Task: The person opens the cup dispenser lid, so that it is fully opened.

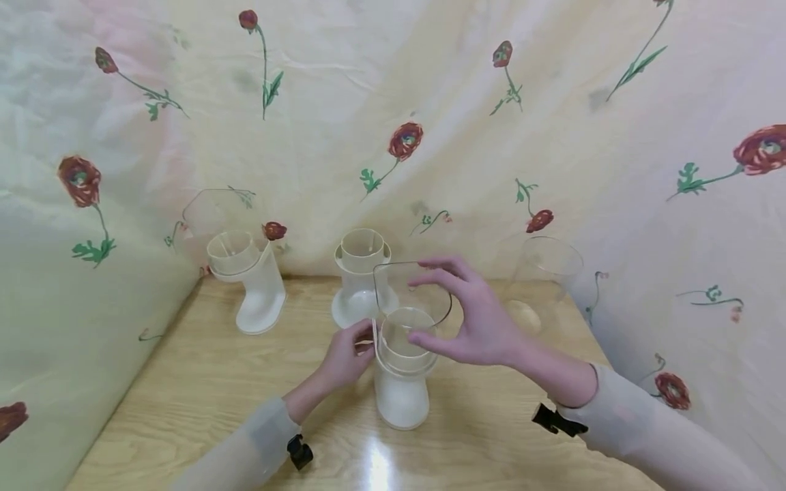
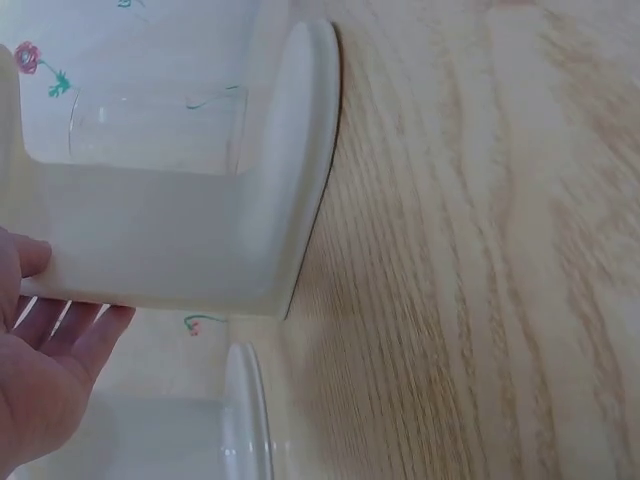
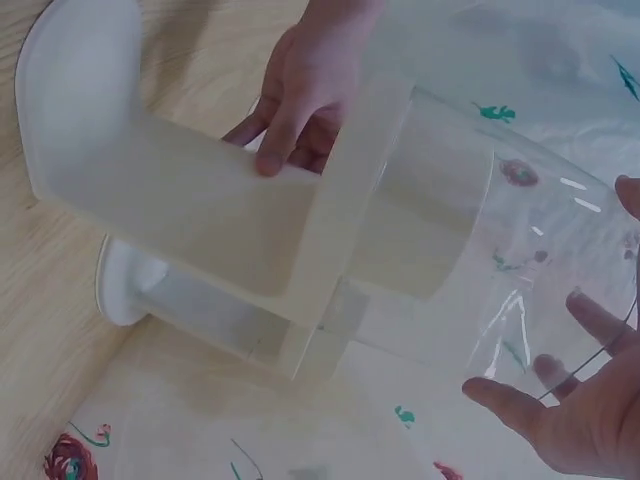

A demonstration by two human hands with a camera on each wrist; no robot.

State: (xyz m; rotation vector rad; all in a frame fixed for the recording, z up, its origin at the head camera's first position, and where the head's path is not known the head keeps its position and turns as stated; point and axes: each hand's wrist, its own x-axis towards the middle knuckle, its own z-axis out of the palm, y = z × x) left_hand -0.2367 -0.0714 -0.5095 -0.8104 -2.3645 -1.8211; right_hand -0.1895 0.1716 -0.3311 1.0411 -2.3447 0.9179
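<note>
In the head view, a white plastic stand (image 1: 402,399) with a round collar is upright on the table. A clear cylinder (image 1: 413,283) sits on its collar. My left hand (image 1: 346,358) grips the stand's side below the collar; in the left wrist view, the thumb lies on one face of the stand (image 2: 150,235) and the fingers on another. My right hand (image 1: 473,317) spans the clear cylinder near its upper rim, thumb on the near side and fingers on the far side. In the right wrist view, these fingers (image 3: 505,405) are curled about the cylinder's edge.
A similar white stand (image 1: 260,300) with a clear cylinder on it stands at the back left. Another white stand (image 1: 362,276), without a cylinder, is at the back middle. A loose clear cylinder (image 1: 543,273) stands at the back right. Flowered cloth (image 1: 331,88) surrounds the wooden table (image 1: 491,436).
</note>
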